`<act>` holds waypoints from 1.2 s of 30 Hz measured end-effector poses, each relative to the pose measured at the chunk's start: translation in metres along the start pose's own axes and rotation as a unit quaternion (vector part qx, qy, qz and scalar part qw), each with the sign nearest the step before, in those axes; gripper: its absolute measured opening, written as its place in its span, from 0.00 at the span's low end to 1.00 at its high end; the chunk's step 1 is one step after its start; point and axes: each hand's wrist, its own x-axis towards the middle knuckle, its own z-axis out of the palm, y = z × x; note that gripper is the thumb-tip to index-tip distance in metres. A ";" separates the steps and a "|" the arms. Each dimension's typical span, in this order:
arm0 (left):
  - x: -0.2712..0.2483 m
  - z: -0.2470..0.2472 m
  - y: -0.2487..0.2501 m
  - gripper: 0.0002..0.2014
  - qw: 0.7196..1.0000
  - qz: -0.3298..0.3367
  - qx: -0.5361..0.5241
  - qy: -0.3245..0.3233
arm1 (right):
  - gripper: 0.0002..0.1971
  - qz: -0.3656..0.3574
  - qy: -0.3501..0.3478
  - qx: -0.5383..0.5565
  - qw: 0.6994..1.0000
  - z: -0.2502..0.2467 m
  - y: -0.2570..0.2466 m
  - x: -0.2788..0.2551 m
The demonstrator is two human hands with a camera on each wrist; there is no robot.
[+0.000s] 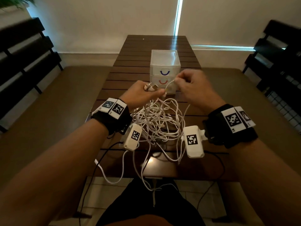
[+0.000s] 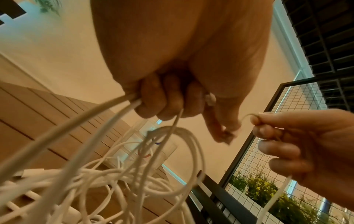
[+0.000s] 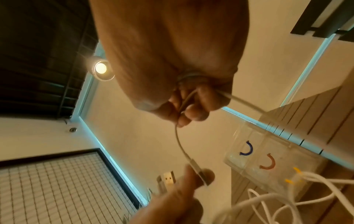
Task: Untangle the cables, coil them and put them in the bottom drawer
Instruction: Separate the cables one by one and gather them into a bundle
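A: Which step is it?

B: Untangling. The left hand (image 1: 141,92) grips several plug ends; the right hand (image 1: 192,85) pinches one thin strand. The tangled white cables (image 1: 156,123) hang over the dark slatted wooden bench (image 1: 114,82).

A: And next?

B: Probably pull that strand free. The clear plastic drawer unit (image 1: 165,62) looks closed.

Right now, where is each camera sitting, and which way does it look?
Head: up on the person's head, looking down at the table; both forearms and hands show.
Left wrist: under the left hand, looking along its fingers gripping the cables.
Right wrist: under the right hand, looking at a cable it pinches.
Shared: all three show the drawers.
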 end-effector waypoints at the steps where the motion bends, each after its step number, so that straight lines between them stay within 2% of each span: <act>1: 0.000 0.000 -0.001 0.06 1.000 -0.003 0.013 -0.003 | 0.08 -0.003 0.026 -0.002 1.000 -0.002 -0.002 0.003; 4: 0.001 0.000 -0.009 0.07 0.999 -0.024 0.039 0.018 | 0.07 0.019 0.111 0.044 0.993 -0.017 -0.004 0.010; 6: 0.000 0.000 -0.011 0.09 0.997 -0.038 0.015 0.059 | 0.06 0.044 0.131 0.114 0.984 -0.026 -0.005 0.009; 8: 0.000 0.001 -0.004 0.08 0.990 -0.076 -0.096 0.076 | 0.06 0.072 0.101 0.165 0.978 -0.027 -0.007 0.003; 10: 0.002 0.002 0.005 0.08 0.963 -0.112 -0.242 0.043 | 0.07 0.095 0.051 0.194 0.975 -0.020 -0.008 -0.007; 12: 0.006 0.005 0.010 0.12 0.930 -0.119 -0.347 -0.009 | 0.07 0.103 0.009 0.219 0.970 -0.010 -0.009 -0.017; 16: 0.004 0.014 0.018 0.11 0.921 -0.099 -0.372 -0.066 | 0.04 0.097 -0.051 0.229 0.967 0.000 -0.007 -0.033; 19: 0.000 0.019 0.022 0.12 0.917 -0.081 -0.384 -0.068 | 0.03 0.097 -0.120 0.202 0.967 0.001 -0.010 -0.039; 22: -0.002 0.024 0.023 0.12 0.925 -0.061 -0.369 -0.062 | 0.04 0.115 -0.132 0.204 0.963 -0.005 -0.011 -0.044; 25: -0.006 0.031 0.028 0.15 0.939 -0.051 -0.338 -0.047 | 0.04 0.121 -0.102 0.166 0.973 -0.014 -0.008 -0.051; 28: -0.005 0.040 0.031 0.17 0.948 -0.067 -0.308 -0.040 | 0.04 0.144 -0.030 0.170 0.975 -0.021 -0.002 -0.058; 31: 0.001 0.049 0.028 0.23 0.953 -0.074 -0.288 -0.052 | 0.04 0.185 0.063 0.207 0.959 -0.029 0.007 -0.067; 33: 0.001 0.059 0.029 0.26 0.951 -0.070 -0.291 -0.073 | 0.04 0.211 0.100 0.218 0.947 -0.032 0.015 -0.074; 36: -0.003 0.081 0.042 0.17 0.946 -0.032 -0.303 -0.110 | 0.02 0.234 0.124 0.195 0.944 -0.031 0.024 -0.085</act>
